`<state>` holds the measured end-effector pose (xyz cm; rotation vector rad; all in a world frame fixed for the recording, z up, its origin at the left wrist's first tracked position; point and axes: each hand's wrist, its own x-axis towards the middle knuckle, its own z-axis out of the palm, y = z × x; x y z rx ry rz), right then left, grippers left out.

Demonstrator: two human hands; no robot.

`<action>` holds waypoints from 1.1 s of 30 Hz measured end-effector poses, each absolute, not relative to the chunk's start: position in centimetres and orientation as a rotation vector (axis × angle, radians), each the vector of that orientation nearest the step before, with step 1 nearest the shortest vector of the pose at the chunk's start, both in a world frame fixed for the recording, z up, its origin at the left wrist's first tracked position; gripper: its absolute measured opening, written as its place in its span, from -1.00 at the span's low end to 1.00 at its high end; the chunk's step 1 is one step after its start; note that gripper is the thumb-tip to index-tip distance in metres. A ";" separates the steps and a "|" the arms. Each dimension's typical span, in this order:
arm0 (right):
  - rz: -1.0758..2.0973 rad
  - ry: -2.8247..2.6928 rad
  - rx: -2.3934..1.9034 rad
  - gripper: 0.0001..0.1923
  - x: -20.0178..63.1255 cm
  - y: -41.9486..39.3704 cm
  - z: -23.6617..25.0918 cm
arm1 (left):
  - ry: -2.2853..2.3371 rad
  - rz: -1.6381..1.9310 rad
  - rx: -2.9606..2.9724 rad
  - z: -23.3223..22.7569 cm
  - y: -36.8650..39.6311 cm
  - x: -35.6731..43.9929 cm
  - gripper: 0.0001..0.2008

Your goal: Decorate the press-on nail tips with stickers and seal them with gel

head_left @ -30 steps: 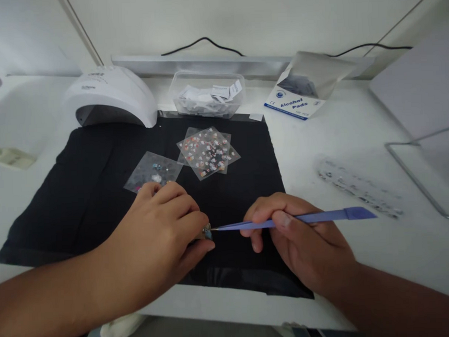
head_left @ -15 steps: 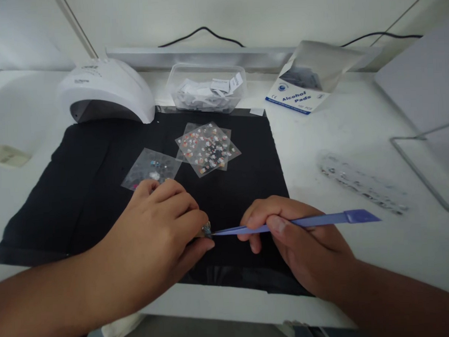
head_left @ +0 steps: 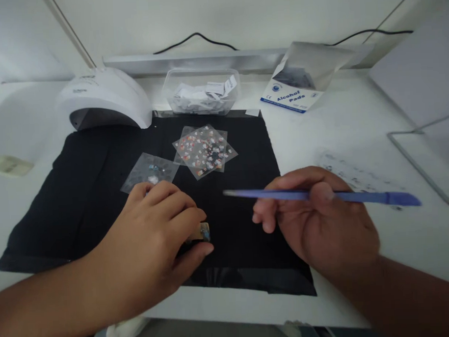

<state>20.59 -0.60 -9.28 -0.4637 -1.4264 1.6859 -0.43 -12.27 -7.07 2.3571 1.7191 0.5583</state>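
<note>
My left hand rests low over the black mat, its thumb and fingers closed around a small yellowish piece with blue, shiny decoration at its end. Most of that piece is hidden by the fingers. To the right, my right hand is raised and grips a slim blue-purple tool between thumb and fingers. The tool lies nearly level, its pale tip pointing left, apart from the piece. A clear sticker sheet with blue and white bits lies just beyond my left fingers.
Overlapping transparent sticker sheets lie on the black mat. Behind stand a white domed lamp, a clear tub of white packets and an open Alcohol Pads box. A clear strip of decorations is at right.
My right hand has drawn the tool up and to the right, away from the piece in my left hand. My left hand has stayed nearly in place. The view has shifted slightly.
</note>
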 end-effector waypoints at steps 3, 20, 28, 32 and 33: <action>1.580 -1.522 -0.466 -0.72 20.6 -0.8 -9.7 | 1.661 0.598 2.322 -6.7 -12.3 -0.6 -0.92; 0.966 -2.499 -0.264 -0.68 18.7 -1.9 -10.5 | 1.535 0.565 2.355 -7.2 -12.0 -0.5 -0.80; 0.991 -2.440 -0.257 -0.64 18.3 -2.1 -10.9 | 1.528 0.528 2.346 -7.1 -12.0 -0.5 -0.78; 0.988 -2.429 -0.262 -0.64 18.3 -2.2 -10.8 | 1.549 0.508 2.364 -7.3 -11.9 -0.5 -0.76; 0.988 -2.431 -0.267 -0.63 18.3 -2.3 -10.8 | 1.548 0.502 2.365 -7.3 -11.9 -0.5 -0.75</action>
